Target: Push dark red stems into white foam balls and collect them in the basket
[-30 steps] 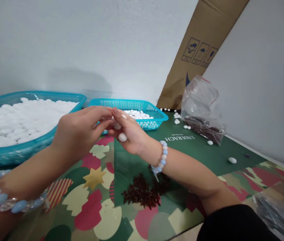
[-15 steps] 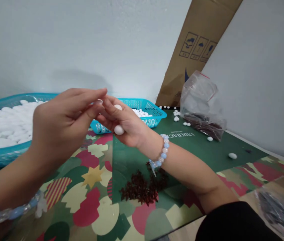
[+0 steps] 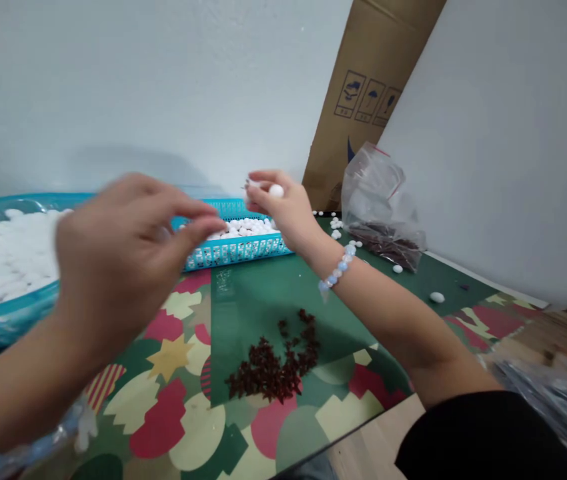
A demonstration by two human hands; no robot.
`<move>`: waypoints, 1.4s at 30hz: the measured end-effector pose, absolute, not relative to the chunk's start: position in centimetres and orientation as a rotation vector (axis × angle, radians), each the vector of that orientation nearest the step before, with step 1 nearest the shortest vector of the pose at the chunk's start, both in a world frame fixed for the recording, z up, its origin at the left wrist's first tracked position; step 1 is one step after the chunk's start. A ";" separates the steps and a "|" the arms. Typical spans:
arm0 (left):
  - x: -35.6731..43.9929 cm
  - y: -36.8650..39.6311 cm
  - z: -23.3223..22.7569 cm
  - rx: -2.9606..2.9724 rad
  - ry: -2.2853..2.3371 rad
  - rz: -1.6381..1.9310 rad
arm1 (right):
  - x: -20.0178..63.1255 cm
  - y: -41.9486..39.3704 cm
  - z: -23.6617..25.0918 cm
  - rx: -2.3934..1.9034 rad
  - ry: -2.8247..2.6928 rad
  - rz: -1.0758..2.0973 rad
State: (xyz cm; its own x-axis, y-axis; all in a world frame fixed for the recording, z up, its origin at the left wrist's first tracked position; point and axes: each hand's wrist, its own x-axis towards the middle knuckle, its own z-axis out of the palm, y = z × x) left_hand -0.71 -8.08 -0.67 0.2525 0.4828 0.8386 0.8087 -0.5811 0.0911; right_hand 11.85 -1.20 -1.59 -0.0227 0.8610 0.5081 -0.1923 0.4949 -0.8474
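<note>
Head view: above patterned tabletop (image 3: 243, 290), before pale wall (image 3: 163, 80) and cardboard (image 3: 368, 60), holds white balls (image 3: 276, 191) in curled right hand (image 3: 289, 208); nearly pinches left hand (image 3: 118, 250), contents unclear.

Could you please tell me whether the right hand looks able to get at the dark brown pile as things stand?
Probably yes: the dark brown pile lies uncovered with open space above it, though the right hand holds white balls, which may hinder picking anything up.
</note>
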 end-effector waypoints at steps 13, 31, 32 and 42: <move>7.0 -8.3 -6.7 -2.869 -1.450 -0.634 | 12.4 1.3 -8.0 -0.809 -1.022 0.592; 0.4 -7.3 -2.9 -2.682 -1.573 -0.920 | 10.1 -0.1 -6.8 -0.845 -0.891 0.866; -0.2 -7.3 -2.6 -2.650 -1.611 -0.974 | 10.4 -0.1 -6.9 -0.843 -0.917 0.851; -2.5 -5.3 -4.3 -2.752 -2.076 -0.319 | 13.2 1.1 -7.6 -0.723 -1.371 0.384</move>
State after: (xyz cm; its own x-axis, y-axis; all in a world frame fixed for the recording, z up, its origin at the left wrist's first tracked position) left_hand -2.46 -5.30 -4.26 0.2826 0.9581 -0.0461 0.9001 -0.2483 0.3580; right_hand 13.21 1.11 -7.61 0.1842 0.6389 0.7469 0.1584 0.7307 -0.6641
